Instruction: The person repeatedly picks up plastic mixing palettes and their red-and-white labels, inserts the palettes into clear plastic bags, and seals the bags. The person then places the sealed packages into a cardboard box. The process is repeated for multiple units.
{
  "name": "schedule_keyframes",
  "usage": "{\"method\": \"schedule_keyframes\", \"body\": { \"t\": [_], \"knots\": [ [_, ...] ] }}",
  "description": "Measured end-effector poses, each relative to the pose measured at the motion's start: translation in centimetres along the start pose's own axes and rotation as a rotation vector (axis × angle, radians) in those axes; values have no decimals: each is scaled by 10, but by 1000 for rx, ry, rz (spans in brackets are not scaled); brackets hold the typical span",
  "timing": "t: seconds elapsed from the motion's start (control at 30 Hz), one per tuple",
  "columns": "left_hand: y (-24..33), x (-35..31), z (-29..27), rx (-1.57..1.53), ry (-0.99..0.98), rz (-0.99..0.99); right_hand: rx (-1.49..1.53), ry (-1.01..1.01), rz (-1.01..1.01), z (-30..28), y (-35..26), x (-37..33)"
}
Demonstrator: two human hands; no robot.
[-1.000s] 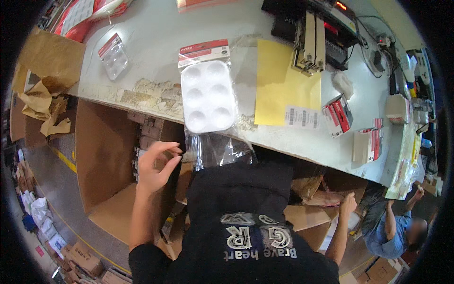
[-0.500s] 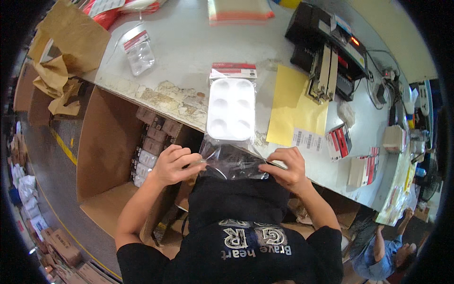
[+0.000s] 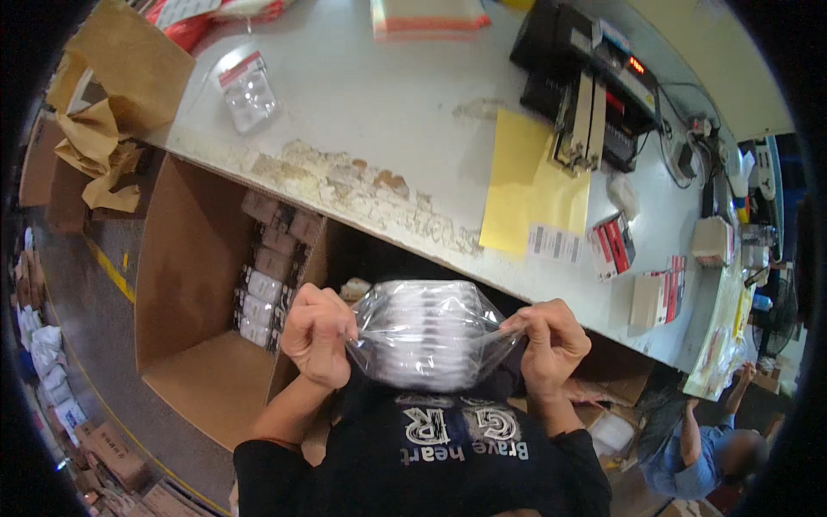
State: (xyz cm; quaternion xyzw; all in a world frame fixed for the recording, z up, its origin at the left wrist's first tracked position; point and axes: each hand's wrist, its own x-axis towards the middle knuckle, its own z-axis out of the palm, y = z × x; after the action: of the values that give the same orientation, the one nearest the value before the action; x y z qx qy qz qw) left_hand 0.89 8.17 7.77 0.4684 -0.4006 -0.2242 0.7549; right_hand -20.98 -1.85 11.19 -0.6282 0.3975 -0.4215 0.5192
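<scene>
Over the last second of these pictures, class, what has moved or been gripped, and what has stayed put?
The white palette tray came off the table edge toward the person's chest, inside the clear bag. The right hand, earlier down at the side, joined the left hand; both now pinch the bag's sides. The yellow envelope and cardboard box kept their places.

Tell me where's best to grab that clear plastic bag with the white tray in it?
By its two top corners, one from each side. The clear bag hangs stretched between the left hand and right hand, whose fingers pinch the loose film there, clear of the stiff tray.
</scene>
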Motion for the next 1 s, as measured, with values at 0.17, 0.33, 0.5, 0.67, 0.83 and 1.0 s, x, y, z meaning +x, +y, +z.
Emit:
{"method": "schedule_keyframes", "body": {
  "t": [0.17, 0.33, 0.5, 0.67, 0.83, 1.0],
  "knots": [
    [-12, -22, 2, -12, 201, -273, 247, 143, 326, 5, 21, -18],
    [-16, -33, 2, -119, 371, -721, 467, 197, 634, 14, 46, -23],
    [-35, -48, 12, 32, 257, -677, 134, 177, 406, 38, 60, -28],
    [-48, -67, -2, 563, 99, -153, 143, 257, 166, 41, 66, -26],
    [-38, -72, 0, 440, -228, -349, -374, -227, -48, 27, 76, -45],
    [-24, 10, 25, 777, -481, -11, -83, -447, 41, 44, 96, -28]
  ]
}}
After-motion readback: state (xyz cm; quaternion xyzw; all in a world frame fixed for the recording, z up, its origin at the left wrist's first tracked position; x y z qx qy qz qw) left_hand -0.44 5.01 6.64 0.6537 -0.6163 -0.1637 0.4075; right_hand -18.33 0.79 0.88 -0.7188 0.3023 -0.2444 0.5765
